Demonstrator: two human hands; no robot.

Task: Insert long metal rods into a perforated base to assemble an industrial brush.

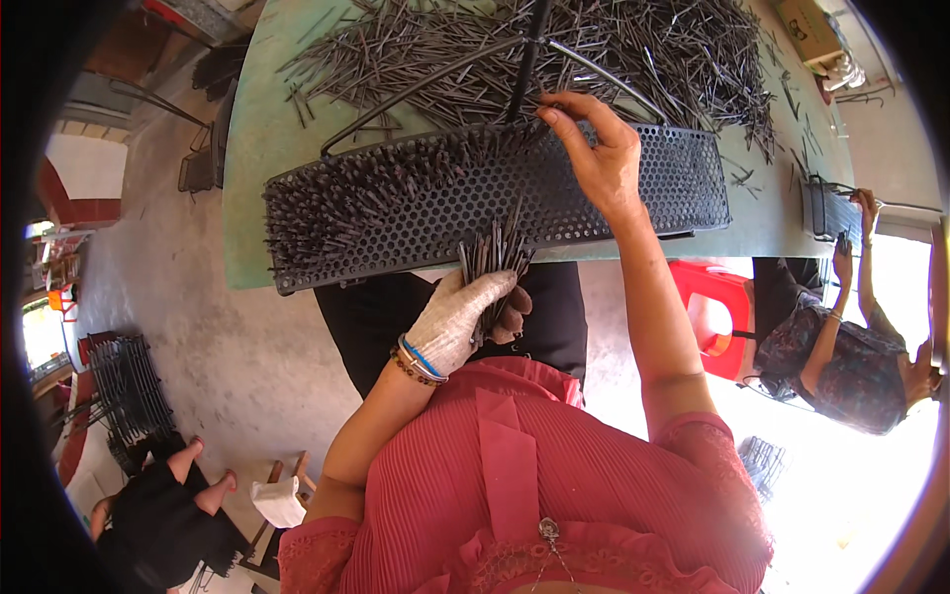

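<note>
A long black perforated metal rack (633, 188) lies along the table's near edge, with a handle of black rods rising from its far side. Thin dark sticks (346, 203) stand packed in the holes of its left part and along its far edge, while many holes to the right show bare. In a white glove, my left hand (465, 312) is closed round a bundle of dark sticks (492, 252) just in front of the rack. My bare right hand (602, 148) reaches over the rack's far edge beside the handle post, thumb and forefinger pinched; what they hold is too small to make out.
Behind the rack, a big heap of loose dark sticks (426, 74) covers much of the green table (247, 238). A red stool (708, 312) stands to the right, near another person (841, 346) working at a smaller rack. A second person (168, 520) is at lower left.
</note>
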